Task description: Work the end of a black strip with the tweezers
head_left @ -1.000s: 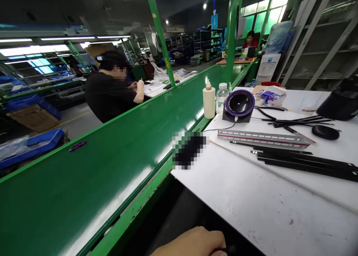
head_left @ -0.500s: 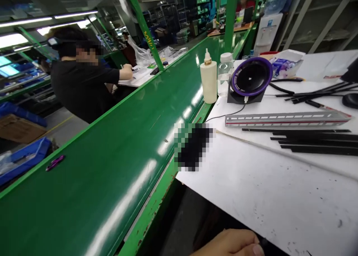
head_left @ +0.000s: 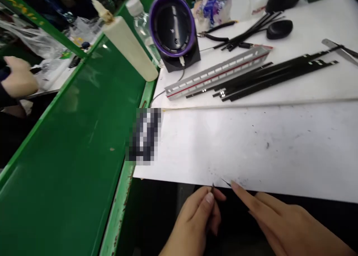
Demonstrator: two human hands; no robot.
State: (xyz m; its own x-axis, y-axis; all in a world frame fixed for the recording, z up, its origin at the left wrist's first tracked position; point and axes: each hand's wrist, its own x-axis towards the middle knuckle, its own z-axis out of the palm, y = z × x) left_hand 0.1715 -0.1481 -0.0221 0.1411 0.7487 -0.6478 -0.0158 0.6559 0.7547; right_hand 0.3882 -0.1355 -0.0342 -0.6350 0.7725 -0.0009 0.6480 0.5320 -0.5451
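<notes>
Left hand [head_left: 195,220] and right hand [head_left: 282,222] now up at the table [head_left: 251,144] edge, thin tool [head_left: 212,188] in left

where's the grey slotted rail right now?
Head view, upper middle: the grey slotted rail lies flat on the white table, just in front of the purple fan, with the black strips alongside it to the right.

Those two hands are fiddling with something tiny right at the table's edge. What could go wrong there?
1. The thin dark piece pinched in the left hand is right at the front edge of the white table; a slip could drop it into the dark gap below.
2. Its pointed end is close to the index finger of the right hand and might prick it.
</notes>
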